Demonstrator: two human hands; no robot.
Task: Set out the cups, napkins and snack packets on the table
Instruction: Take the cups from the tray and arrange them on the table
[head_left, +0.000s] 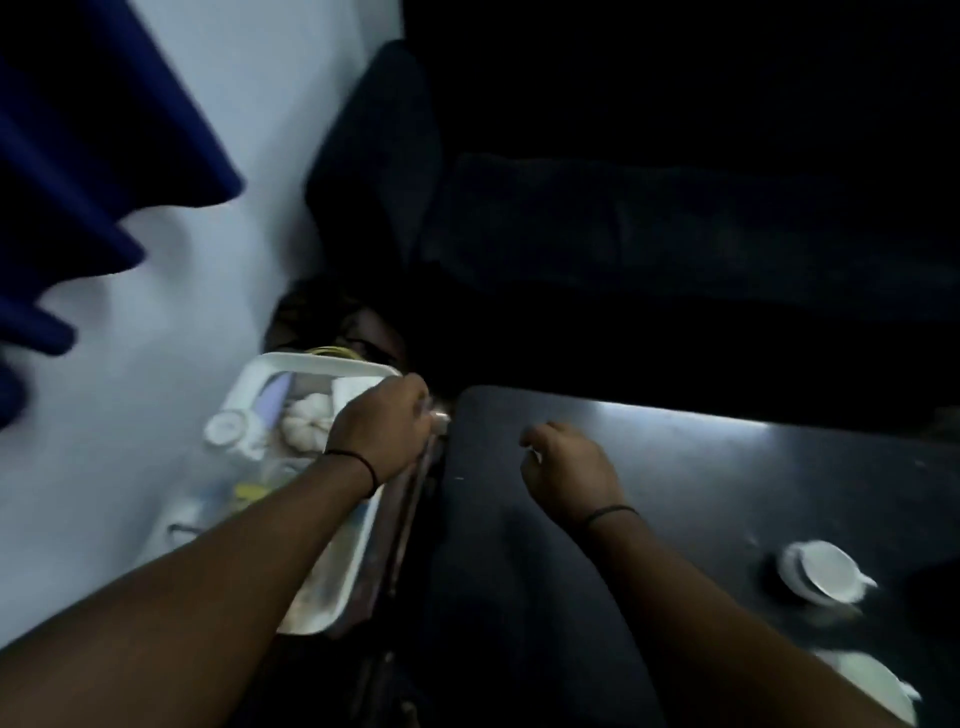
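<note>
A white tray (332, 365) lies at the left, beside the black table (727, 467). It holds a white cup (226, 428), a crumpled white napkin (306, 421) and blurred packets (249, 491). My left hand (384, 423) is closed at the tray's far right rim. A small shiny bit shows at its fingers, and blur hides what it grips. My right hand (566, 467) hovers over the table's left part with curled fingers and nothing clear in them. Two white cups stand on the table at the right, one (826, 571) farther and one (878, 686) at the near edge.
A dark sofa (675, 234) runs behind the table. A pale wall (156, 338) and a blue curtain (78, 156) fill the left side. A narrow dark gap separates the tray from the table's left edge. The scene is dim and blurred.
</note>
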